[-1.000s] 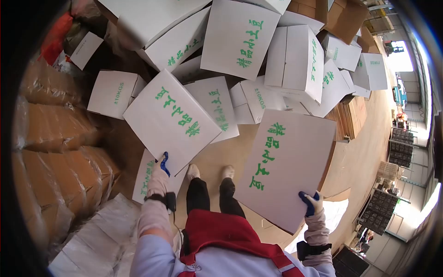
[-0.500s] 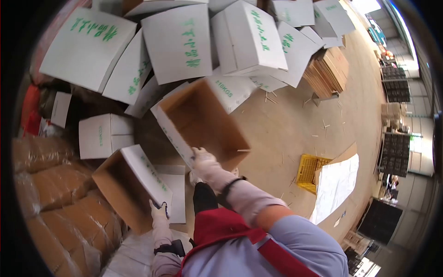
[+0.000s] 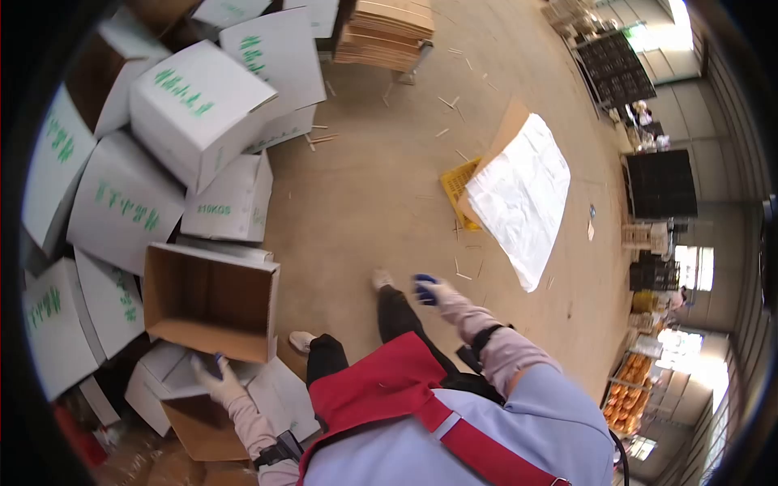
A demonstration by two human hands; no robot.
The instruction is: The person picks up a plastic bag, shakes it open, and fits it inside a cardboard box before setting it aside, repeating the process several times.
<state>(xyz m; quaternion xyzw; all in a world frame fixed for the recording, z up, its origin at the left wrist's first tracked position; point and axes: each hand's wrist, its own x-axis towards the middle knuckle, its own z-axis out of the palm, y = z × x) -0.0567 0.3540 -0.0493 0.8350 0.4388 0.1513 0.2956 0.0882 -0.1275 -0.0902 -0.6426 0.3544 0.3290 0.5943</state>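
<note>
An open carton, white outside and brown inside, lies on its side against the stack, its mouth facing me. My left hand, in a pale glove, has its thumb and fingers spread just below that carton's lower edge. Under the hand is a second open carton, partly hidden by it, with a white flap to its right. Out over the floor, away from the cartons, my right hand shows a blue-coated glove and holds nothing, its fingers loosely apart.
White cartons with green print are piled at the left. Flat brown cardboard is stacked at the top. A yellow crate stands on the floor beside a white sheet on cardboard. Thin sticks lie scattered about.
My view has swung right. My right hand has let go of the upper open carton and moved out over the floor. My left hand has left the lower carton's white side.
</note>
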